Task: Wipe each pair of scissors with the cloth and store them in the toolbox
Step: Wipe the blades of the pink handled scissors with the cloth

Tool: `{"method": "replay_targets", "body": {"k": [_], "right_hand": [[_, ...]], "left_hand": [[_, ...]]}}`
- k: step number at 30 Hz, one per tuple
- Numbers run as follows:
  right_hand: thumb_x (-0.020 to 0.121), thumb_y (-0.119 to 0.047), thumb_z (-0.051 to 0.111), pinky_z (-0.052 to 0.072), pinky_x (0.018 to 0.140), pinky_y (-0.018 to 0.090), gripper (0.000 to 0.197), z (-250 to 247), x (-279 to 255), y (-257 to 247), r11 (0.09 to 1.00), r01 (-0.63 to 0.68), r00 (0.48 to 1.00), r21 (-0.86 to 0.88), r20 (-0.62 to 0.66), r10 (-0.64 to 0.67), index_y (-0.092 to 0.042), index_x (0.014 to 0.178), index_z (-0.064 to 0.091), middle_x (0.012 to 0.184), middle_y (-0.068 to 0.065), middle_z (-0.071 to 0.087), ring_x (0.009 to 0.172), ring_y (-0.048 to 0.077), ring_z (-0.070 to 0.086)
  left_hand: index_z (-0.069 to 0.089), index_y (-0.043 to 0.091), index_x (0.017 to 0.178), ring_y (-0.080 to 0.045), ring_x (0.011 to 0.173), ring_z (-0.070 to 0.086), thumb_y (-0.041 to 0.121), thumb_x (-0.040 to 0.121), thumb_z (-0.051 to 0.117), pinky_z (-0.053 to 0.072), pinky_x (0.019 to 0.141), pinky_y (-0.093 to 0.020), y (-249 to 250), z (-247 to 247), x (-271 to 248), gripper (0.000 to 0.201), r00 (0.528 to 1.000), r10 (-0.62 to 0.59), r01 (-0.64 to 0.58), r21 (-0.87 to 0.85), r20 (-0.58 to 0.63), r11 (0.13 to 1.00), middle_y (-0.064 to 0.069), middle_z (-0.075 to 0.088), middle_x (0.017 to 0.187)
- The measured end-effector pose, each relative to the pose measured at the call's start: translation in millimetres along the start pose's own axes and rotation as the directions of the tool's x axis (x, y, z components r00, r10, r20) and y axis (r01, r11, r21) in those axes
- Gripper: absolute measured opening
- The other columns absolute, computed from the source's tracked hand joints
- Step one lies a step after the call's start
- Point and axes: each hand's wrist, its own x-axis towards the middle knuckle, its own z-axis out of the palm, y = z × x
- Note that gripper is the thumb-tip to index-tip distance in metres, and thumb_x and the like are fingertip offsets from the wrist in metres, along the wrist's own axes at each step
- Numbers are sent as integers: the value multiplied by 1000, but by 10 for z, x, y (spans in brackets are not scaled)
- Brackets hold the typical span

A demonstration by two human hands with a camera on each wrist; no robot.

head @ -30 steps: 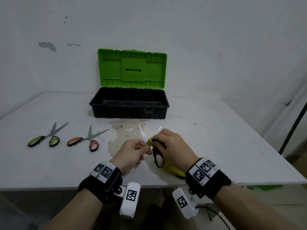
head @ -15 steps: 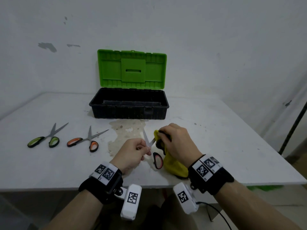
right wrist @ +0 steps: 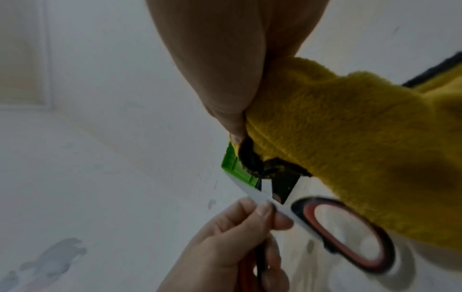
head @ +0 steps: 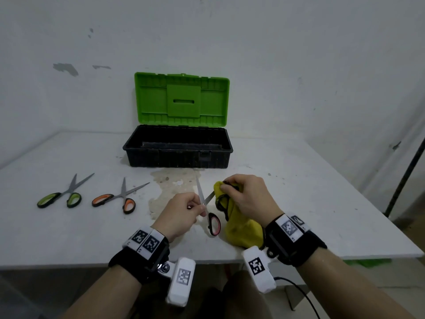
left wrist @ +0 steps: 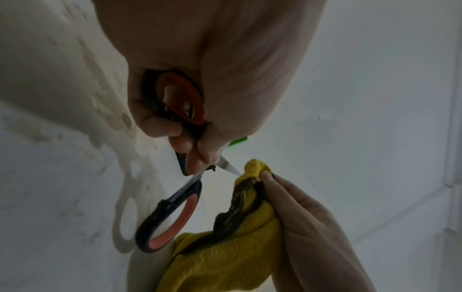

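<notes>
My left hand (head: 184, 209) grips red-handled scissors (head: 213, 223) near the pivot, one handle loop tucked in the palm (left wrist: 175, 94), the other loop hanging free (left wrist: 170, 219). The blades are spread apart. My right hand (head: 246, 194) pinches a yellow cloth (head: 239, 229) around the right blade, whose base shows at the cloth's edge (right wrist: 295, 185). The left blade (head: 199, 189) points up towards the toolbox (head: 179, 155), which stands with its green lid (head: 181, 100) raised at the back of the table. Orange-handled scissors (head: 119, 198) and green-handled scissors (head: 62, 196) lie at the left.
The white table (head: 310, 203) has a dried stain (head: 170, 180) in front of the toolbox. A wall rises right behind the box. A dark pole (head: 407, 171) leans past the table's right edge. The front edge runs just below my wrists.
My right hand has slid the cloth up along the right blade, away from the pivot. The left hand has held the scissors in place, and more of the red handle now shows.
</notes>
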Motion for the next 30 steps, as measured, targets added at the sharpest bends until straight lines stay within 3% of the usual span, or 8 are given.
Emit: {"method": "replay_targets", "body": {"k": [4,9,13,15,18,24,28,30], "right_hand": [[90,-34,66,38,67,4,17,124,-48,-1,1000,-2,999,-5,51,2,-19,95,74,86,-10,70,80,5,60],[90,-33,67,46,71,17,13,78,21,71,996,-89,991,17,-98,90,-22,94,69,84,-7,67,78,9,58],[87,-37,69,41,55,13,14,32,-11,41,992,-9,999,126,-40,14,-31,91,57,72,-4,64,60,7,53],[88,-35,69,42,59,16,12,78,-24,20,997,52,999,60,-11,-51,-29,88,59,74,-5,64,61,5,51],[88,-30,70,47,74,23,11,178,-47,62,988,128,982,-84,-125,-138,-21,92,66,98,-4,55,81,11,52],[90,-23,66,47,66,39,6,394,-194,114,872,246,905,-423,-223,-363,-20,91,70,99,4,59,89,27,55],[92,-50,53,45,71,38,29,425,-279,64,834,162,943,-528,-166,-288,-27,101,67,107,2,59,97,26,53],[91,-50,56,50,71,40,32,427,-295,62,844,152,965,-514,-105,-238,-27,112,63,112,5,57,97,28,54]], "left_hand": [[63,14,77,-16,72,65,15,93,64,54,71,-35,39,27,7,17,1000,26,-26,10,5,1000,2,75,75],[63,20,74,-23,76,67,17,93,65,56,74,-40,33,6,-5,20,1000,29,-29,25,-4,999,4,75,76],[62,16,78,-9,65,61,16,95,63,51,66,-29,30,11,-13,17,1000,10,-10,10,-1,1000,2,75,77],[63,13,81,-3,62,59,16,95,63,48,64,-24,46,29,-21,14,1000,19,-19,12,6,1000,2,75,77],[64,11,85,1,56,57,17,96,62,47,61,-19,76,49,-31,13,1000,27,-28,25,15,999,2,74,78],[63,12,82,-9,61,56,18,96,62,47,61,-23,93,55,-45,15,999,-8,9,-22,47,1000,2,75,78],[67,10,90,-11,64,57,16,96,61,49,60,-23,79,45,-57,11,997,-25,28,-43,74,999,-1,74,81],[67,10,87,-12,63,56,15,96,61,48,59,-23,68,30,-48,12,997,-31,35,-52,73,998,-2,74,81]]}}
